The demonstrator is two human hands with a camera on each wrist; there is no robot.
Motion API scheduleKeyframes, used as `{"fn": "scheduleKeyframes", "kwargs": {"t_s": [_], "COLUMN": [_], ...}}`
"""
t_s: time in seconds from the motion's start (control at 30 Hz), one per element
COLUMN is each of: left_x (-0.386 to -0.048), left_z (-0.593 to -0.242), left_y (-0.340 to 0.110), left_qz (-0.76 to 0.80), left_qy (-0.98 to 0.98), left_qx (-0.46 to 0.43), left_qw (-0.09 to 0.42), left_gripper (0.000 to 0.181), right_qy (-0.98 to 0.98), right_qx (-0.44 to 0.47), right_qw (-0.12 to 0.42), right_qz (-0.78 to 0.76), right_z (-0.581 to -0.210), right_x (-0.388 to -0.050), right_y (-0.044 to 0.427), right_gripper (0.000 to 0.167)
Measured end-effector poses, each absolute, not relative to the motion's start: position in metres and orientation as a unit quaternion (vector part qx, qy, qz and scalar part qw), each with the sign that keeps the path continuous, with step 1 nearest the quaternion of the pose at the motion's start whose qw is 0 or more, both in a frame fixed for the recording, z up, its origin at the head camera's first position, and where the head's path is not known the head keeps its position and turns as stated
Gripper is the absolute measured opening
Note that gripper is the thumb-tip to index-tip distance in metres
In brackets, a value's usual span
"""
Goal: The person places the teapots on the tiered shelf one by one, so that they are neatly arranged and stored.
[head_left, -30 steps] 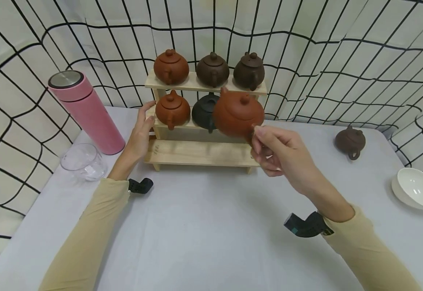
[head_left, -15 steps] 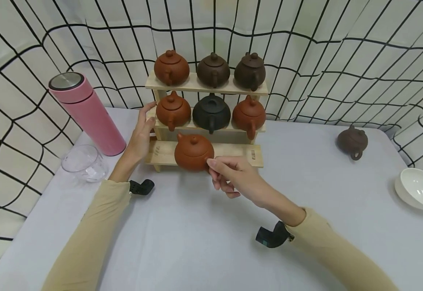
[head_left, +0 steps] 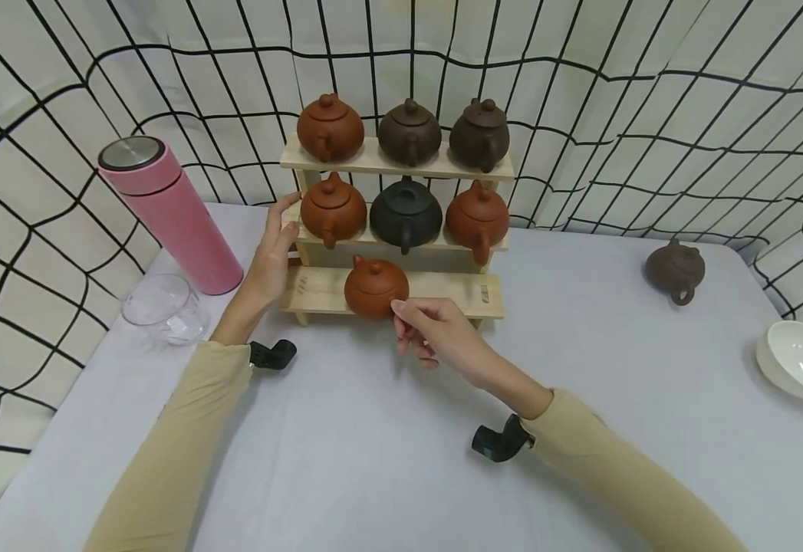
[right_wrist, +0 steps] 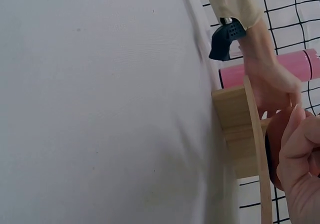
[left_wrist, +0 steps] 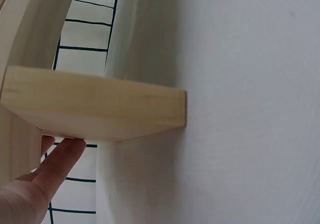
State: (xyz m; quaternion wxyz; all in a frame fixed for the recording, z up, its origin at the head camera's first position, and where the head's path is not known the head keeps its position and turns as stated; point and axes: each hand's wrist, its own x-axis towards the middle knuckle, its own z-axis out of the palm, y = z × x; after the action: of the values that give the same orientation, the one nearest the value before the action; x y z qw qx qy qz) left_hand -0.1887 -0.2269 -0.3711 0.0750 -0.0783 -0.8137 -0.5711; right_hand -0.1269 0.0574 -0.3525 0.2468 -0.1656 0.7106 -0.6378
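Note:
My right hand point(head_left: 442, 333) pinches the handle of a reddish-brown clay teapot point(head_left: 376, 290), which sits left of centre on the lowest tier of a wooden three-tier rack point(head_left: 445, 286). Part of that teapot point(right_wrist: 274, 146) shows behind my fingers in the right wrist view. At the rack's left side, my left hand point(head_left: 266, 264) holds the end of the middle tier; in the left wrist view its fingers point(left_wrist: 62, 164) reach behind a wooden support point(left_wrist: 95, 101). The middle tier bears two reddish teapots point(head_left: 334, 208) either side of a black teapot point(head_left: 406, 215).
On the top tier stand one reddish teapot point(head_left: 330, 129) and two dark brown teapots point(head_left: 409, 134). A pink flask point(head_left: 173, 215) and clear glass cup point(head_left: 166, 308) are left. A brown teapot point(head_left: 675, 270) and white bowl point(head_left: 801, 362) are right. Black wire mesh point(head_left: 553, 61) surrounds the table.
My right hand has carried the reddish teapot from in front of the middle tier, down and left, onto the lowest tier. My left hand has stayed at the rack's left end.

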Motion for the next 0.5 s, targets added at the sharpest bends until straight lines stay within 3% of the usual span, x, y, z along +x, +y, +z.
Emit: {"fn": "scheduleKeyframes", "kwargs": {"t_s": [0.5], "left_x": [-0.189], "left_z": [-0.37], "left_y": [-0.226], "left_qz": [-0.569], "left_qy": [-0.815], "left_qx": [-0.077], "left_qw": [0.073], "left_gripper": [0.06], "right_qy": [0.691], "right_qx": [-0.194], "right_qw": [0.293], "right_qz": [-0.632], "right_z": [-0.356], "right_x": [-0.123], "right_y": [0.023], "right_gripper": [0.033]}}
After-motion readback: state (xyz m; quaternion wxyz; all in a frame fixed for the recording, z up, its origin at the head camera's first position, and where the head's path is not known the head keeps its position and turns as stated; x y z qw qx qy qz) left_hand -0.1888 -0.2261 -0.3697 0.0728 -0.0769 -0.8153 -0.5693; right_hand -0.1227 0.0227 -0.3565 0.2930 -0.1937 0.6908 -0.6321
